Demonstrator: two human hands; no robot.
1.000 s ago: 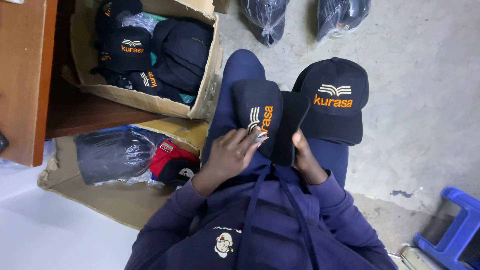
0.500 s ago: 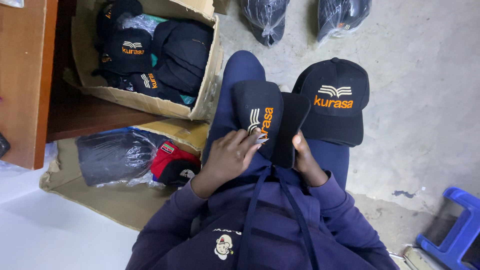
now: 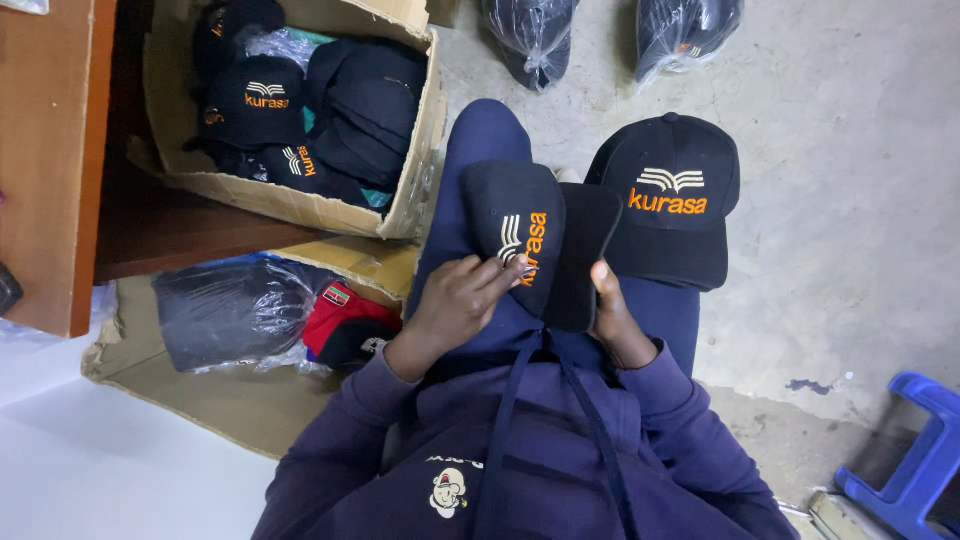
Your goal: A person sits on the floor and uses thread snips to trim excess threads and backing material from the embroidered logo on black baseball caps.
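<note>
**Two hands on a black cap, held over the lap**

The left hand (image 3: 460,300) lies on the crown of a black fabric baseball cap with orange and white embroidery (image 3: 520,235), fingers spread flat and fingertips pressed beside the stitching; its grip is a loose, open-palmed press rather than a clench. The right hand (image 3: 612,318) clasps the same cap from the other side, thumb up along the edge of the dark brim and the remaining fingers hidden beneath, so its grip is closed on the brim. Held so, the cap sits tilted on its side over the thighs in blue trousers, front panel turned up toward the camera, probably so that the embroidery can be looked at or smoothed.

Just beyond the right hand a second black embroidered cap (image 3: 668,200) rests on the right knee, brim toward the body, within easy reach. Beyond the left hand an open brown cardboard box (image 3: 425,150) holds more dark caps, heaped loosely. Nearer the left elbow lie a clear plastic bag of dark goods (image 3: 225,310) and a red cap (image 3: 345,310) on flattened cardboard. A blue plastic stool (image 3: 915,450) stands well off to the right on the concrete floor (image 3: 850,200).
</note>
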